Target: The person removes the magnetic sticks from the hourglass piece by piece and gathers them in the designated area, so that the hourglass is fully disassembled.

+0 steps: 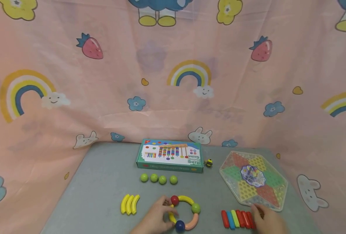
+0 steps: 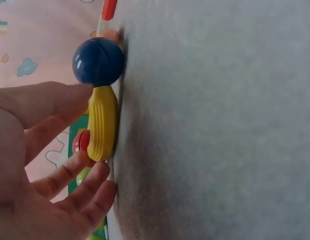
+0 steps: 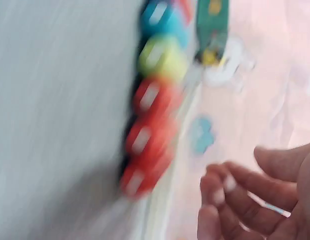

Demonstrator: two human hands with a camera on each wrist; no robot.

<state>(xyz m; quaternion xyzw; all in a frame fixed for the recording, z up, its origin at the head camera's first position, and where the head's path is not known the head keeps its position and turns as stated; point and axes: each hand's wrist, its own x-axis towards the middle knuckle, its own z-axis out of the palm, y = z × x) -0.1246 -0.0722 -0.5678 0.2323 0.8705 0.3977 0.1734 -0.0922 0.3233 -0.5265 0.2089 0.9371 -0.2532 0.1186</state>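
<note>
On the table a ring is laid out from a red ball (image 1: 174, 200), a green ball (image 1: 195, 208), a blue ball (image 1: 180, 226), yellow curved pieces (image 1: 186, 198) and an orange curved piece (image 1: 192, 222). My left hand (image 1: 158, 214) holds the ring's left yellow curved piece (image 2: 102, 125) between thumb and fingers, the thumb right by the blue ball. At the right, my right hand (image 1: 269, 221) hovers beside a row of red, blue and yellow-green sticks (image 1: 238, 219). Its fingers are loosely bent with nothing between them in the right wrist view, which is blurred.
Three yellow curved pieces (image 1: 129, 204) lie left of the ring. Several green balls (image 1: 162, 179) line up before a green game box (image 1: 170, 155). A small bee figure (image 1: 209, 162) stands beside it. A hexagonal checkers board (image 1: 253, 178) lies at the right, behind my right hand.
</note>
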